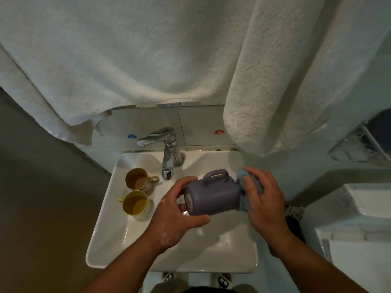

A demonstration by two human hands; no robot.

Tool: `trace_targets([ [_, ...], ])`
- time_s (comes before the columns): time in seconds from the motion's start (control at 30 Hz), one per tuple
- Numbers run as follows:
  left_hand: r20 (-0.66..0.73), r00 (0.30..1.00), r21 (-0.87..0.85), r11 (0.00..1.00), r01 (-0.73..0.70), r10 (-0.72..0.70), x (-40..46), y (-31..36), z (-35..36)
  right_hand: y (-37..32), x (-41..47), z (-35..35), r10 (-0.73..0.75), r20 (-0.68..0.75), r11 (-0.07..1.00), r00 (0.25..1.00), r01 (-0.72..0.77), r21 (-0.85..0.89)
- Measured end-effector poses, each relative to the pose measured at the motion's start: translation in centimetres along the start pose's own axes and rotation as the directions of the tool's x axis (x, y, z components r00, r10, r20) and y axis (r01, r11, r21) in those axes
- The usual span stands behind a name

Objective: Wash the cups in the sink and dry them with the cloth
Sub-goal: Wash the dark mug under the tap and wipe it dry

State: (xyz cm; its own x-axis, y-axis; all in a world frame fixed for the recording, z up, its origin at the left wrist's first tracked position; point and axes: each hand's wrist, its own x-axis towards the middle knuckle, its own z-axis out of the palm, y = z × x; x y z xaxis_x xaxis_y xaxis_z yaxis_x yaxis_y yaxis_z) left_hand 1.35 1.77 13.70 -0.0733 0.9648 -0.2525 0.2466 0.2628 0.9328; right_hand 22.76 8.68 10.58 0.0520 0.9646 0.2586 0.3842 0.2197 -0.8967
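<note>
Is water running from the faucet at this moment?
No, the faucet spout shows no stream, and the sink below it looks undisturbed.

the right hand (262,199) hides most of the blue cloth (241,176) and the purple mug's (213,197) mouth.

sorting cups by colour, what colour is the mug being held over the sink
Muted purple mug, seen in the head view.

The purple mug (213,196) looks like matt glazed ceramic, smooth, with a paler unglazed base. The blue cloth (243,187) at its three o'clock end is soft and fuzzy. The two yellow cups (135,190) at nine o'clock seem smooth and faintly glossy. The sink (131,246) is glossy white ceramic, the tap (167,149) at twelve o'clock polished chrome metal, the hanging towels (148,49) rough white terry.
</note>
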Motion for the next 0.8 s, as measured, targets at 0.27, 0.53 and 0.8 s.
trace_targets([
  [0.27,0.011,0.995,0.172,0.980,-0.099,0.099,0.2,0.8,1.0,-3.6,-0.3,1.2,-0.351,0.326,0.888,0.878,0.422,-0.180],
  [0.53,-0.038,0.984,0.205,0.965,-0.162,0.173,-0.6,1.5,1.1,-2.7,0.3,1.9,-0.429,0.220,0.879,0.876,0.461,-0.124],
  [0.8,-0.044,0.978,0.265,0.947,-0.184,0.202,-0.3,1.6,1.1,-3.4,-1.0,3.0,-0.401,0.204,0.859,0.893,0.444,-0.255],
])
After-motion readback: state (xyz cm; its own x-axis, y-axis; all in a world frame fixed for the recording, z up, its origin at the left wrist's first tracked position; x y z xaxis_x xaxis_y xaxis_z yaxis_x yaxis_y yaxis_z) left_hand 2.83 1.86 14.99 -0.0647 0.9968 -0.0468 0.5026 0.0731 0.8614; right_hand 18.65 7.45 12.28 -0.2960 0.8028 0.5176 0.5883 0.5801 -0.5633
